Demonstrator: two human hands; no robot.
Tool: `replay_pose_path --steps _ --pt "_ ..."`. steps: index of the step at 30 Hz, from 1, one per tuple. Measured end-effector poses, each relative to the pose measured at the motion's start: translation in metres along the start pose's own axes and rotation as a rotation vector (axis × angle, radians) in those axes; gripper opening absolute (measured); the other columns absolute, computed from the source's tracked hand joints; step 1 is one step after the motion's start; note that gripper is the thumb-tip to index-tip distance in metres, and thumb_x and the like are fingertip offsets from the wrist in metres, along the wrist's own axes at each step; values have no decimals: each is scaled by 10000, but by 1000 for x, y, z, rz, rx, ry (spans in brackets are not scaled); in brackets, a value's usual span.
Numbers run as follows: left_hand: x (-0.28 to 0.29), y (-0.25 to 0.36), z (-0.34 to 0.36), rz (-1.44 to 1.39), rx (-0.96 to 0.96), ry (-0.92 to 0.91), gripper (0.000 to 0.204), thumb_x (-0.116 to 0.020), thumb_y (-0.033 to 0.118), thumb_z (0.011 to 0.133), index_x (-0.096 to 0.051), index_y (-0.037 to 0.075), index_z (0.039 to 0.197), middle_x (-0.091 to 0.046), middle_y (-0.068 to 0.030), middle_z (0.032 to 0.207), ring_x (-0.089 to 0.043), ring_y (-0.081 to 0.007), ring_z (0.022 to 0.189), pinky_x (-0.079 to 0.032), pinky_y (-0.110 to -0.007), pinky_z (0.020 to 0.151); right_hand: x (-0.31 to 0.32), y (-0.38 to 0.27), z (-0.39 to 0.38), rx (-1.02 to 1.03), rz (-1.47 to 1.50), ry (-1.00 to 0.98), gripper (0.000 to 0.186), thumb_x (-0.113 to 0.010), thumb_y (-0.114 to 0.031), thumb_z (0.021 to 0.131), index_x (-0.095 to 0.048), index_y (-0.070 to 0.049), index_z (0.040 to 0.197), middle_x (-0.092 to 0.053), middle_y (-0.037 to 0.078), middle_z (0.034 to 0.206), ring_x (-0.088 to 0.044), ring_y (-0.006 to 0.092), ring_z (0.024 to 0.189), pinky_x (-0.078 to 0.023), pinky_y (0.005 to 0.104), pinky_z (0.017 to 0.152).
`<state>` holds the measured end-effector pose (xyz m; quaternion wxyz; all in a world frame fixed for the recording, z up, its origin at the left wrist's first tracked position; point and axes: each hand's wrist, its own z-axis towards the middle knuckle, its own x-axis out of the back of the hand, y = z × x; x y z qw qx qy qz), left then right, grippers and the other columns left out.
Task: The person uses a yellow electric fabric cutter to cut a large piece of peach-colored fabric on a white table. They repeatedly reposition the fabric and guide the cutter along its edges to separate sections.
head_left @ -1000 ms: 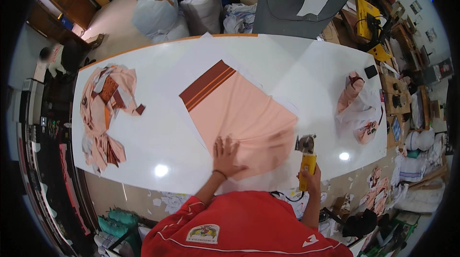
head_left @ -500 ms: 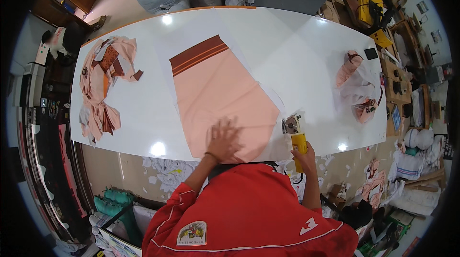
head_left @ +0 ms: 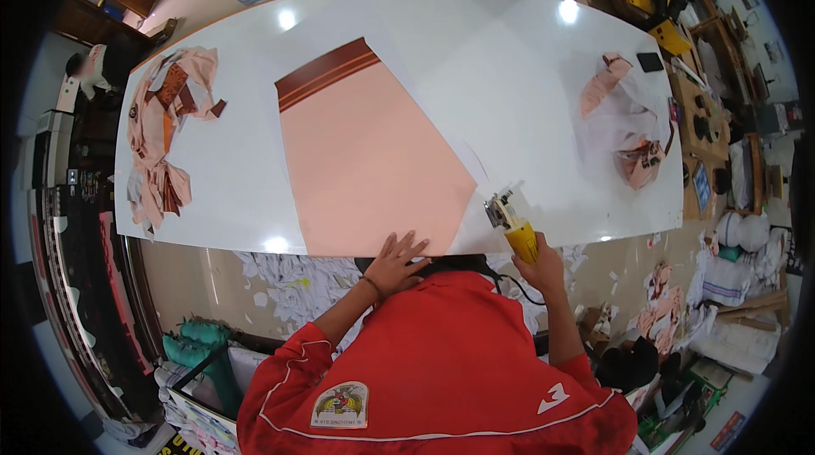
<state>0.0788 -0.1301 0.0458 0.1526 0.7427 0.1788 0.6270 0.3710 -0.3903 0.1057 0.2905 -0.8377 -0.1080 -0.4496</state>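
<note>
A peach fabric panel with a dark brown striped band at its far end lies flat on the white table. Its near edge meets the table's front edge, where my left hand rests with fingers spread on the cloth. A yellow handheld electric rotary cutter is in my right hand, fingers wrapped round its body. The cutter's metal head is on the table, just right of the panel's lower right edge. A dark cord trails from its back end toward me.
Crumpled peach and brown fabric scraps lie at the table's left; another scrap pile sits at the right near a black phone. Paper offcuts cover the floor by the near edge. A person is at the far left.
My left hand has slid toward me to the panel's near edge, and the cloth looks smoother. The cutter has tilted, its head turning left toward the panel. The whole view has shifted slightly.
</note>
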Motion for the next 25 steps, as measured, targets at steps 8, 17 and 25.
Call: replay_pose_path --steps 8,17,25 --pt "-14 -32 4 -193 271 557 148 -742 134 953 -784 39 1058 -779 -141 972 -753 -342 896 -610 -442 823 0 -19 23 29 -80 36 534 -782 -396 856 -525 -114 1229 -744 239 928 -730 487 898 -575 595 740" --pt "10 -67 -63 -281 761 1033 147 -746 88 987 -795 8 1100 -791 -144 942 -774 -226 811 -606 -354 768 8 -31 60 23 -164 -24 628 -779 -451 849 -514 -109 1304 -761 249 966 -736 496 912 -587 588 768" --pt "-44 -70 -134 -270 1008 1094 146 -759 86 988 -810 35 1115 -791 -124 914 -716 -179 724 -573 -315 685 18 -58 80 23 -188 -110 616 -760 -464 865 -494 -106 1290 -748 266 1034 -736 488 982 -583 598 824"
